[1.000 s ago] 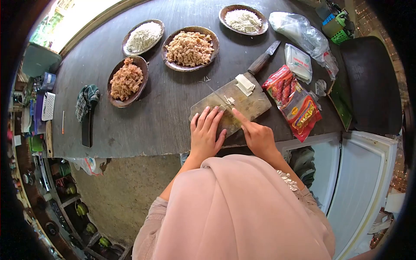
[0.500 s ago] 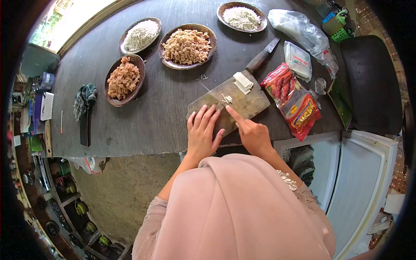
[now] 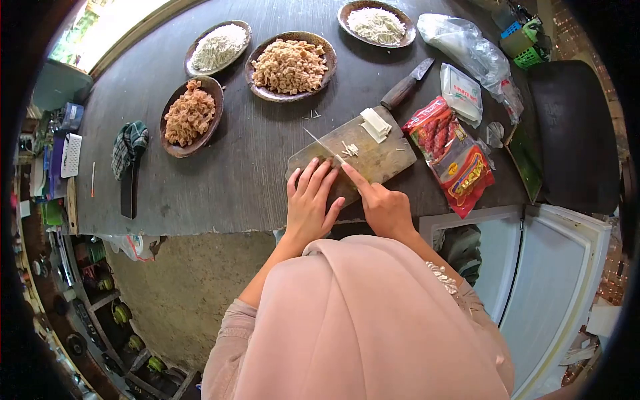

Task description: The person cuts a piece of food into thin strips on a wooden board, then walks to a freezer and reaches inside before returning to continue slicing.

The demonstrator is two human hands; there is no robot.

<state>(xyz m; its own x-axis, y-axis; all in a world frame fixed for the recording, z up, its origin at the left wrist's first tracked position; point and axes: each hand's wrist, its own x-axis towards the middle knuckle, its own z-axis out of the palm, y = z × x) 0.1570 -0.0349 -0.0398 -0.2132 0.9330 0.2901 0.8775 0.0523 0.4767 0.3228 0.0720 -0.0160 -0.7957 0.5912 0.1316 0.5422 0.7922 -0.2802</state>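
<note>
L hand [image 3: 310,200] lies flat & open on the chopping board [image 3: 388,161], holding nothing. R hand [image 3: 385,208] grips a thin knife [image 3: 323,145], one finger along it. Blade sits by small white bits [image 3: 350,148] mid-board, on the desk [image 3: 233,173].

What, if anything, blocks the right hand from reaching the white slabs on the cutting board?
Likely nothing, yes: only cut bits lie on the cutting board between the right hand and the white slabs, though its grip holds a thin knife.
</note>
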